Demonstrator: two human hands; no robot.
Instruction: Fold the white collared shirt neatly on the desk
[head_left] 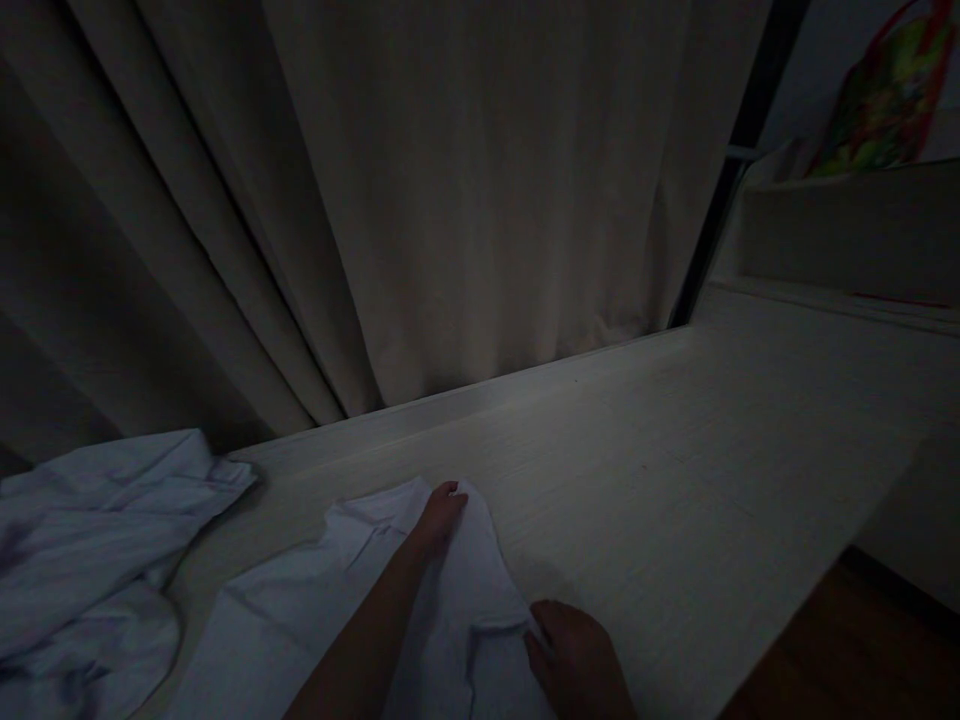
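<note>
A white collared shirt (pixel 277 625) lies spread on the pale wooden surface at the lower middle of the head view. My left hand (pixel 440 518) reaches across it to the shoulder near the collar, its fingers curled closed on the fabric. Lower and to the right, my right hand (pixel 576 652) pinches the shirt's edge by the sleeve opening between thumb and fingers. The shirt's lower part runs out of the frame, and my left forearm covers some of its middle.
At the left lies a crumpled pile of white cloth (pixel 90 530). A beige curtain (pixel 487 200) hangs along the back edge of the pale wooden surface (pixel 637 450). A colourful bag with red handles (pixel 885 95) stands on a shelf (pixel 847 225) at the upper right.
</note>
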